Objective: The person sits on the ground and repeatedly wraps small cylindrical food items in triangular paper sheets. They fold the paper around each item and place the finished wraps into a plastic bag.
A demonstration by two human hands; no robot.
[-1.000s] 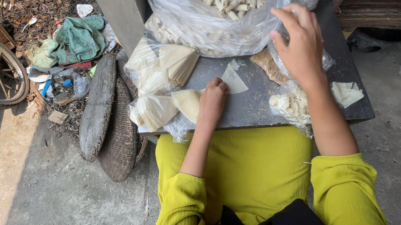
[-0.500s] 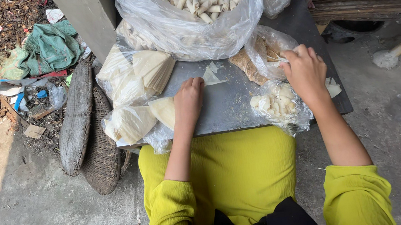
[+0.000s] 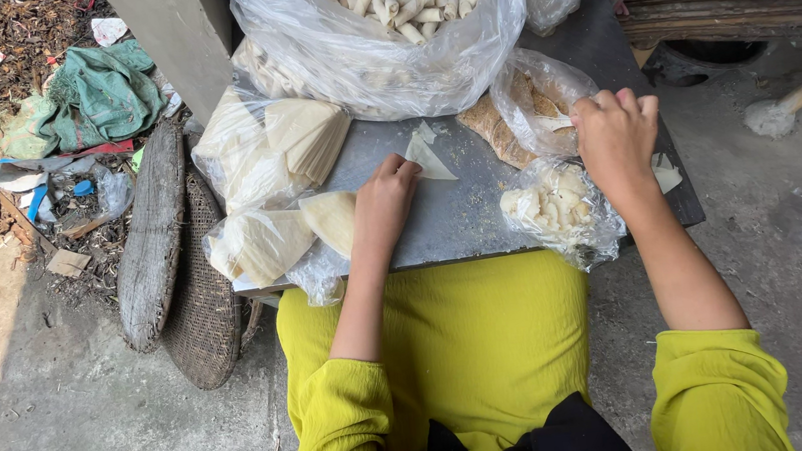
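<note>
- While only the head view was on hand, it showed the left hand [image 3: 384,200] resting on the grey counter [image 3: 451,220], fingers curled loosely and pinching nothing I could see, their tips touching the near corner of a pale triangular wrapper [image 3: 429,154].
- That wrapper lay flat just beyond the left fingertips, up and slightly to the right, its long edge slanting away toward the big clear bag of rolled pieces [image 3: 388,25]; the left hand was plainly the nearer one.
- The right hand [image 3: 615,136] sat well apart to the right, fingers bent down over the mouth of a small plastic bag [image 3: 538,104]; whether they gripped the film or merely pressed on it could not be told.
- A second small bag of white lumps [image 3: 552,210] lay just below that hand, near the counter's edge.
- Stacked wrappers in bags [image 3: 262,151] sat left of the left hand.
- Hidden: both palms, the right fingertips, and the counter's far edge behind the bags.
</note>
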